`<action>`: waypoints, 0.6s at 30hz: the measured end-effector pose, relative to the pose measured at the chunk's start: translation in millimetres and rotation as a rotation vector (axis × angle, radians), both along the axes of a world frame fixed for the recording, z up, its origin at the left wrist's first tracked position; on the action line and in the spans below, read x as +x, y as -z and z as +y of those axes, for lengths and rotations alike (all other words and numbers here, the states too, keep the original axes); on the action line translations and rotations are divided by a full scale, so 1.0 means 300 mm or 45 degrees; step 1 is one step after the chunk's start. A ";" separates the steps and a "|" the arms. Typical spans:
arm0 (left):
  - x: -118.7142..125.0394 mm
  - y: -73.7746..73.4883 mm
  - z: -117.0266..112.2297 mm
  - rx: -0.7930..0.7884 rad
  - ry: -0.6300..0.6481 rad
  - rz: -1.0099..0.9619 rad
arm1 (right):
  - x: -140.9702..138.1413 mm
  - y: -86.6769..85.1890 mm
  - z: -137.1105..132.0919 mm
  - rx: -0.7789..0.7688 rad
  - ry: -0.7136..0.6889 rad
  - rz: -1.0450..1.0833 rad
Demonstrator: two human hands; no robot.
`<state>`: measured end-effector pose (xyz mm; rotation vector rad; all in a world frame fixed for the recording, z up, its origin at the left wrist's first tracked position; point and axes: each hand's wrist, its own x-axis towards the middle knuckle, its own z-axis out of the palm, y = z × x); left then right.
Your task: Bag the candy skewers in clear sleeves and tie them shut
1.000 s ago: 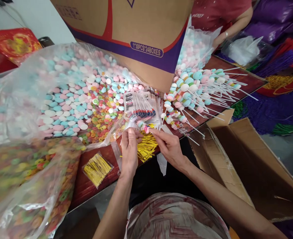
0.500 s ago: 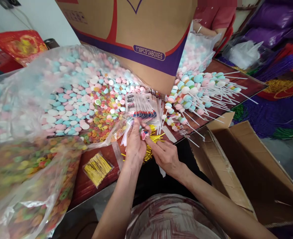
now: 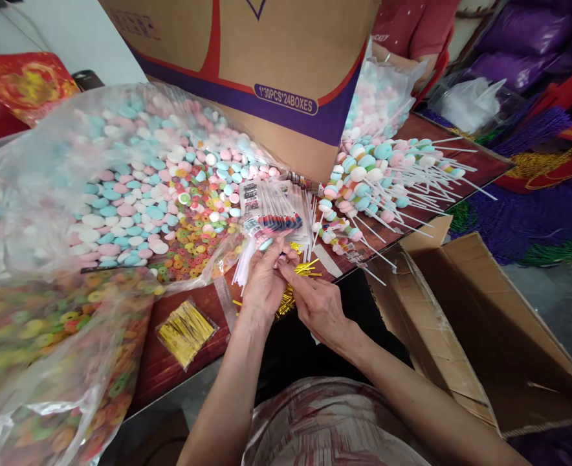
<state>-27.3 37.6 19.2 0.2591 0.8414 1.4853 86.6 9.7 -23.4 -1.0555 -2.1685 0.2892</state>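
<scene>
My left hand (image 3: 263, 279) is closed around a candy skewer inside a clear sleeve (image 3: 251, 254), held at the near edge of the table. My right hand (image 3: 315, 299) touches it from the right, with finger and thumb pinched at the sleeve's neck; what they pinch is too small to name. Loose gold twist ties (image 3: 296, 272) lie just under and beyond both hands. A stack of printed clear sleeves (image 3: 272, 208) lies right behind the hands.
A big open bag of pastel round candies (image 3: 135, 175) and ring candies (image 3: 196, 236) fills the left. Finished skewers with white sticks (image 3: 387, 175) pile at the right. A packet of gold ties (image 3: 185, 331), a large carton (image 3: 266, 71), an open box (image 3: 484, 323) and another person (image 3: 412, 32) surround me.
My hands have come together. The right hand moved left from holding the skewer's end to pinching at the sleeve in my left hand, and both dropped a little lower.
</scene>
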 end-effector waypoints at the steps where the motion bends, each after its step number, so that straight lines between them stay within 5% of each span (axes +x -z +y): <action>1: 0.003 0.004 -0.001 0.001 0.012 0.030 | -0.005 0.003 -0.001 0.000 0.022 -0.003; 9: 0.028 0.031 -0.028 0.051 0.156 0.239 | -0.046 -0.010 0.031 -0.108 0.155 -0.129; 18: 0.042 0.065 -0.055 0.174 -0.007 0.484 | 0.000 -0.009 0.051 -0.429 0.032 0.781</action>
